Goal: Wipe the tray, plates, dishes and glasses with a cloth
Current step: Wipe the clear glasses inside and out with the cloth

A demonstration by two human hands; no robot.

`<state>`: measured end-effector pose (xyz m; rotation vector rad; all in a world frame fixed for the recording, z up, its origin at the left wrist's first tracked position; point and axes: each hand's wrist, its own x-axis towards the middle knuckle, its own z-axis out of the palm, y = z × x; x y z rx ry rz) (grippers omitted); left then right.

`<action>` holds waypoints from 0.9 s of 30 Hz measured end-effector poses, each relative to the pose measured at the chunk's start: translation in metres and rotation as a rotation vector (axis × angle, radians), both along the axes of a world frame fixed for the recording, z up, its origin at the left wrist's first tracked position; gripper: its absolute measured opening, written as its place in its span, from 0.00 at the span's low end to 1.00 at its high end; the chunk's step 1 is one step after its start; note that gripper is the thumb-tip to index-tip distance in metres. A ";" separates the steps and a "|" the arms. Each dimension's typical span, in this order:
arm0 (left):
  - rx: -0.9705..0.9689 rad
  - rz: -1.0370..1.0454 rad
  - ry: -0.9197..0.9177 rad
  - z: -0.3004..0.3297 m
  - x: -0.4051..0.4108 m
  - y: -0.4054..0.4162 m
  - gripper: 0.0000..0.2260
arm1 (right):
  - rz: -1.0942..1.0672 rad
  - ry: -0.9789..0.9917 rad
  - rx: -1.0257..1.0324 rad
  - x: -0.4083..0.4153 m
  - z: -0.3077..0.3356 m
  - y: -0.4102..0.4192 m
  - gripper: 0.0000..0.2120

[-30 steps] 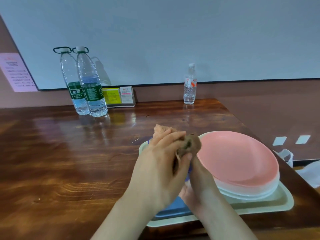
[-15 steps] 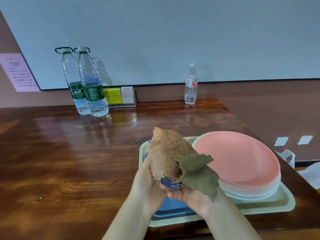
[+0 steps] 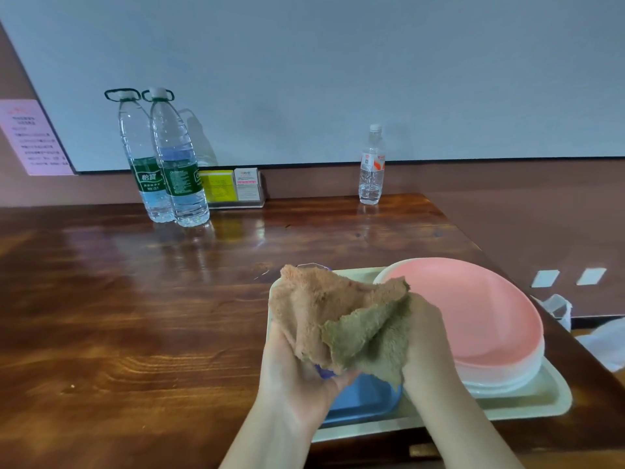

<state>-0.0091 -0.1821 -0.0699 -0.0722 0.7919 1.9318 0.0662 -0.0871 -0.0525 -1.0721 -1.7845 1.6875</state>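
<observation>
Over the tray's (image 3: pixel 527 406) left half, near the table's (image 3: pixel 135 316) front right corner, a brown cloth (image 3: pixel 338 319) is draping over a bluish glass (image 3: pixel 323 371). Left hand (image 3: pixel 294 367) is cupping both from below; right hand (image 3: pixel 422 333) is gripping the cloth's edge. Pink plates (image 3: pixel 480 309) are sitting alongside.

A: what's the room like?
B: glossy dark wood table (image 3: pixel 135 316) against a brownish wall (image 3: pixel 507 184), big whiteboard (image 3: pixel 338 79) right above the table, pink notice (image 3: pixel 32 137) left of it.
</observation>
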 end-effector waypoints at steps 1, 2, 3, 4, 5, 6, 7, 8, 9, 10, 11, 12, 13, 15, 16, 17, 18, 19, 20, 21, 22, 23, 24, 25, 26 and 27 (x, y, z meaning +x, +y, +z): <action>0.012 0.016 -0.025 -0.003 -0.004 0.000 0.19 | -0.019 0.165 0.001 -0.003 -0.002 0.002 0.11; 0.015 0.029 -0.023 -0.002 -0.006 -0.002 0.20 | -0.053 0.254 -0.082 -0.001 -0.008 0.002 0.12; -0.001 0.059 -0.003 -0.005 -0.009 -0.003 0.20 | -0.094 0.336 -0.250 0.002 -0.014 0.005 0.13; -0.035 0.088 0.022 -0.005 -0.009 -0.004 0.21 | -0.092 0.353 -0.402 0.003 -0.021 0.008 0.16; -0.034 0.104 0.029 -0.007 -0.009 -0.003 0.21 | -0.040 0.347 -0.483 0.006 -0.022 0.006 0.19; -0.057 0.125 0.039 -0.007 -0.008 -0.003 0.21 | 0.033 0.314 -0.509 0.007 -0.021 0.004 0.22; -0.065 0.144 0.049 -0.009 -0.008 -0.002 0.21 | 0.086 0.276 -0.475 0.009 -0.016 -0.001 0.21; -0.074 0.147 0.053 -0.008 -0.007 -0.003 0.22 | 0.145 0.254 -0.386 0.011 -0.015 -0.003 0.16; -0.063 0.149 0.060 -0.009 -0.007 -0.002 0.23 | 0.160 0.246 -0.298 0.012 -0.011 -0.005 0.10; -0.069 0.143 0.069 -0.007 -0.006 -0.003 0.23 | 0.162 0.282 -0.248 0.015 -0.007 -0.002 0.07; -0.062 0.138 0.086 -0.008 -0.008 -0.004 0.23 | 0.139 0.317 -0.237 0.019 0.001 0.000 0.08; -0.061 0.122 0.113 -0.007 -0.008 -0.005 0.23 | 0.102 0.373 -0.228 0.025 0.009 0.007 0.09; -0.048 0.096 0.139 -0.007 -0.009 -0.005 0.24 | 0.031 0.420 -0.201 0.030 0.022 0.014 0.09; -0.044 0.065 0.168 -0.009 -0.009 -0.006 0.25 | -0.074 0.488 -0.055 0.039 0.047 0.027 0.09; -0.055 0.063 0.177 -0.009 -0.008 -0.006 0.26 | -0.089 0.521 0.020 0.039 0.056 0.031 0.09; -0.063 0.060 0.188 -0.010 -0.009 -0.005 0.27 | -0.071 0.539 0.077 0.037 0.063 0.031 0.09; -0.067 0.051 0.203 -0.009 -0.007 -0.005 0.28 | -0.040 0.547 0.121 0.032 0.066 0.031 0.10; -0.061 0.041 0.221 -0.008 -0.006 -0.004 0.30 | 0.005 0.530 0.136 0.027 0.067 0.029 0.11; -0.064 0.042 0.233 -0.006 -0.003 -0.002 0.32 | 0.064 0.498 0.139 0.021 0.066 0.028 0.12; -0.053 0.041 0.239 -0.007 -0.002 0.000 0.32 | 0.142 0.446 0.124 0.015 0.066 0.024 0.10; -0.041 0.041 0.249 -0.006 0.000 0.001 0.31 | 0.243 0.396 0.089 0.009 0.062 0.021 0.07; -0.023 0.037 0.270 -0.006 0.001 0.002 0.28 | 0.350 0.353 0.024 0.004 0.058 0.017 0.05; -0.012 0.035 0.290 -0.006 0.002 0.002 0.25 | 0.435 0.323 -0.041 0.000 0.049 0.016 0.09; -0.002 0.028 0.302 -0.008 0.002 0.004 0.23 | 0.477 0.287 -0.101 -0.004 0.041 0.014 0.10; -0.001 0.023 0.304 -0.008 0.002 0.004 0.22 | 0.463 0.266 -0.108 -0.007 0.032 0.013 0.10; 0.002 0.024 0.309 -0.009 0.002 0.003 0.20 | 0.406 0.252 -0.049 -0.009 0.024 0.011 0.10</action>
